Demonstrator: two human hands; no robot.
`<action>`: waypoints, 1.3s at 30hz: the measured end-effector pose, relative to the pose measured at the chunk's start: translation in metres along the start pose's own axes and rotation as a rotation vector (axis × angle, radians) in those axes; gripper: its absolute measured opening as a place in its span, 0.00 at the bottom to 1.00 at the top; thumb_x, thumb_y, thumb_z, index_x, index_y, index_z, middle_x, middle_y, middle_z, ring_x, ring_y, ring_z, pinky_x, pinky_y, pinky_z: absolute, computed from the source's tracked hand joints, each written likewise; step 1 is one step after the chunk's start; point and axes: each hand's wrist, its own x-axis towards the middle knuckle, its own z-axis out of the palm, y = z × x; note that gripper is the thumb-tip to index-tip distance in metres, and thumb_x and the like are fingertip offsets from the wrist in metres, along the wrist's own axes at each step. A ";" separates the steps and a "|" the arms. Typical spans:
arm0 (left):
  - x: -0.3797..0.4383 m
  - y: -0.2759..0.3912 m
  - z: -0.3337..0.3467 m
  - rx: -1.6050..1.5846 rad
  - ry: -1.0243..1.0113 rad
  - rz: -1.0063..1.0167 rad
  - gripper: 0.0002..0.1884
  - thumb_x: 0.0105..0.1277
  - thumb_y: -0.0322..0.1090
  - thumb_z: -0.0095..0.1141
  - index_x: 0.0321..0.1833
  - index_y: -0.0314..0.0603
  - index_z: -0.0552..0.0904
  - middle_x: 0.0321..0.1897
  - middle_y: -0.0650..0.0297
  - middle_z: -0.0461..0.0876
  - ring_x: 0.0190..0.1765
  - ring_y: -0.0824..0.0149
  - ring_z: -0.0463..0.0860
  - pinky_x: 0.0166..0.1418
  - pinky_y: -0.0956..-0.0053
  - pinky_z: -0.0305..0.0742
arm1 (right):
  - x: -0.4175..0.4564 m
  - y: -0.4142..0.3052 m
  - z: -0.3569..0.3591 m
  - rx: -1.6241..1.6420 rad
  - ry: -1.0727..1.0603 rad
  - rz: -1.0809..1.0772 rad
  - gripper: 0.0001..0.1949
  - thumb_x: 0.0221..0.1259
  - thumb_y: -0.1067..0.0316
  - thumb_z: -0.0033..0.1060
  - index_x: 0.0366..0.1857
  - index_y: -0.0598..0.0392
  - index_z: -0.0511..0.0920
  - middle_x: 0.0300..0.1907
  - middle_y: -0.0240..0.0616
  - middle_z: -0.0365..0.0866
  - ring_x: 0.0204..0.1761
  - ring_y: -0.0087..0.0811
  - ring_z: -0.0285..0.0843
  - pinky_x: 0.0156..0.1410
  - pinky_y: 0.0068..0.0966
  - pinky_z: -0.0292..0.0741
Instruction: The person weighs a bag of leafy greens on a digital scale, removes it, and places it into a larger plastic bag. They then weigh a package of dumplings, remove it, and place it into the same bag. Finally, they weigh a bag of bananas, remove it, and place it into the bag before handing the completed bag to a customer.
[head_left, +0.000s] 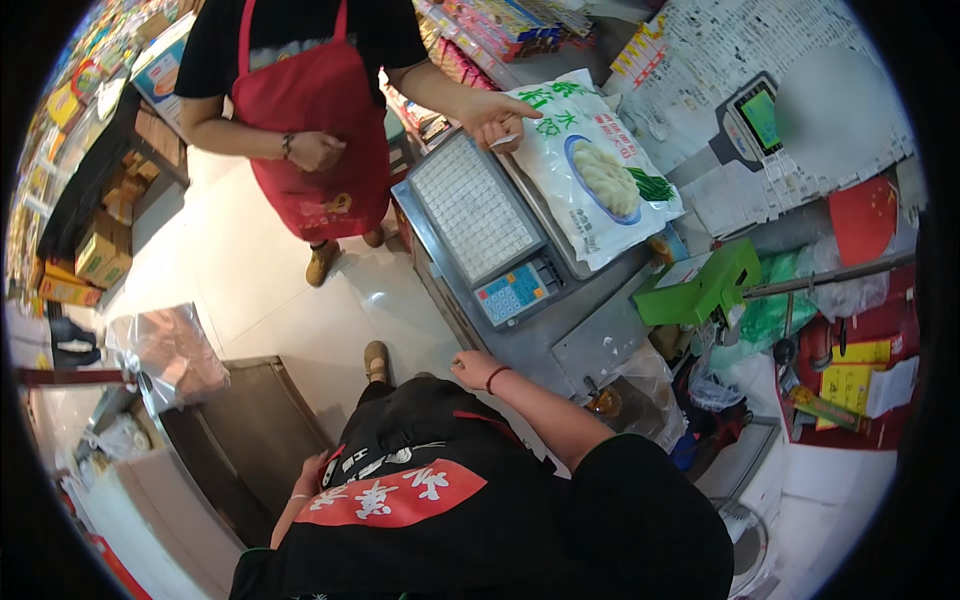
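My right hand (476, 370), a red bracelet at its wrist, rests with loosely curled fingers at the near edge of the metal counter (540, 330); no object shows in it. My left hand (315, 471) hangs beside my black apron, its fingers partly hidden. Beyond my right hand stands a label-printing scale (476, 210) with a keyboard and a blue keypad. A large white plastic bag of frozen dumplings (600, 172) lies on the scale's pan. A co-worker's hand (499, 120) reaches over the bag's edge with a small white slip between the fingers.
A person in a red apron (315, 120) stands across the scale. To the right are a green bag-sealing device (697, 281), a display on a stand (750, 124) and clear plastic bags (652, 382). A dark brown cabinet (247, 442) stands at my left, near hanging plastic bags (169, 352).
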 end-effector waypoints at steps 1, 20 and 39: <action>-0.017 -0.028 0.012 -0.009 -0.013 -0.058 0.21 0.58 0.50 0.63 0.29 0.33 0.81 0.21 0.61 0.81 0.26 0.69 0.77 0.33 0.68 0.74 | 0.000 0.003 0.006 -0.015 -0.029 -0.020 0.18 0.63 0.55 0.54 0.47 0.58 0.80 0.45 0.48 0.83 0.49 0.45 0.80 0.55 0.38 0.75; -0.291 -0.237 0.409 -0.948 0.399 -0.982 0.18 0.62 0.49 0.59 0.30 0.39 0.80 0.23 0.63 0.79 0.28 0.69 0.77 0.35 0.70 0.73 | 0.005 0.031 0.063 -0.191 -0.327 0.260 0.10 0.64 0.67 0.53 0.37 0.63 0.81 0.25 0.41 0.81 0.23 0.32 0.80 0.30 0.31 0.78; -0.297 -0.255 0.514 -1.655 0.977 -1.285 0.14 0.67 0.47 0.55 0.32 0.44 0.78 0.25 0.66 0.78 0.30 0.69 0.76 0.36 0.72 0.72 | -0.038 -0.155 0.280 -0.614 -0.672 -0.655 0.13 0.60 0.61 0.52 0.37 0.59 0.82 0.29 0.43 0.84 0.28 0.35 0.84 0.40 0.31 0.80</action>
